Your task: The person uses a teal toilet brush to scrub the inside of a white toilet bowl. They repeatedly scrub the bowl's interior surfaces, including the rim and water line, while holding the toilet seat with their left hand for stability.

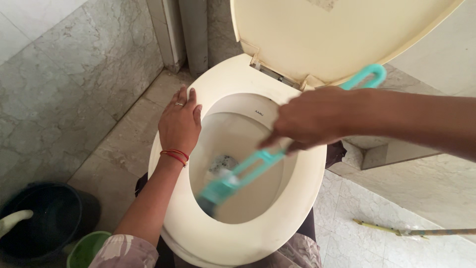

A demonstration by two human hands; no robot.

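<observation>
A cream toilet seat [307, 198] lies down on the bowl, with the cream lid [317, 34] raised behind it. My left hand [179, 123] rests flat on the seat's left rim, fingers spread, a ring on one finger and red threads at the wrist. My right hand [310, 119] grips the handle of a teal toilet brush [248, 171]. The brush head sits low inside the bowl near the front wall and is blurred. The handle's looped end [369, 77] sticks out past my wrist.
A black bucket [42, 221] with a pale handle inside stands at the lower left, a green container [87, 248] beside it. Grey marble walls close in on the left. A long stick [421, 232] lies on the tiled floor at the right.
</observation>
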